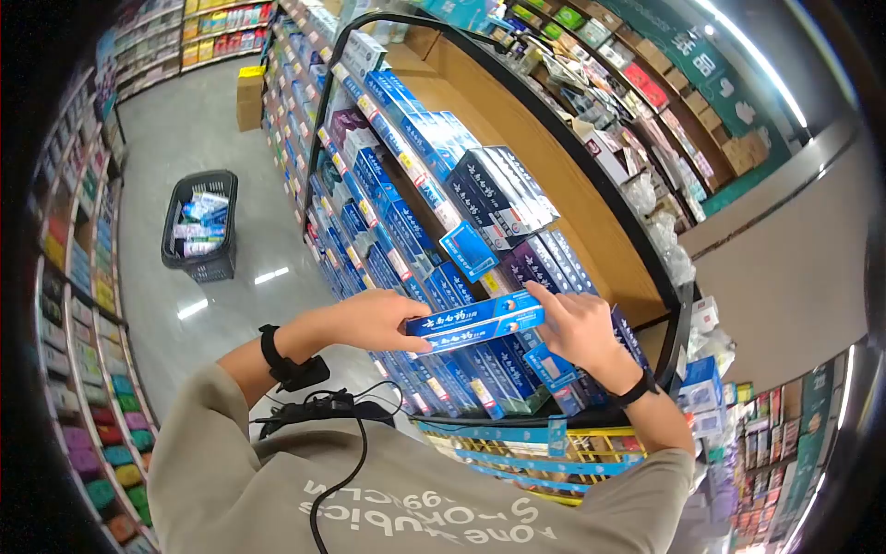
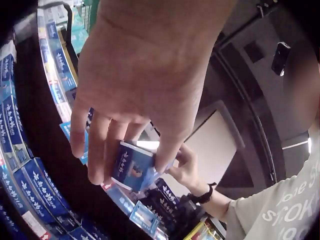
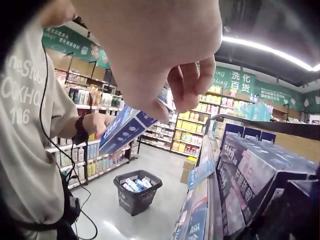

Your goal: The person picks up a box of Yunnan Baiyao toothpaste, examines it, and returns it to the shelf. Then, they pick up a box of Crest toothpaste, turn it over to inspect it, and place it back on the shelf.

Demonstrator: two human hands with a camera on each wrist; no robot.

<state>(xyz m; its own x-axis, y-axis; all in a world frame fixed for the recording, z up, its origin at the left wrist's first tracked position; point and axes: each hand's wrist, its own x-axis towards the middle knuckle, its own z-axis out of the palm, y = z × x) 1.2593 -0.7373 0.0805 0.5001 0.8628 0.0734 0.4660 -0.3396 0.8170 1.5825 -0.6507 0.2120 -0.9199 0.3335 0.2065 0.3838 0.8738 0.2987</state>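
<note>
Blue toothpaste box [image 1: 475,322] is held level in front of the shelves [image 1: 434,231], gripped at one end by the left hand [image 1: 374,319] and pinched at the other by the right hand [image 1: 572,325], index finger extended along its top edge. Open aisle floor [image 1: 203,138] and a basket [image 1: 200,226] are seen to the left.

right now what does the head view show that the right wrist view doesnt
Only the head view shows both hands at once: the left hand and right hand each grip an end of the blue toothpaste box, held level in front of the shelves of stacked boxes. Only the right wrist view shows the green hanging signs and the ceiling light strip. Both show the box and the black basket standing on the aisle floor.
</note>
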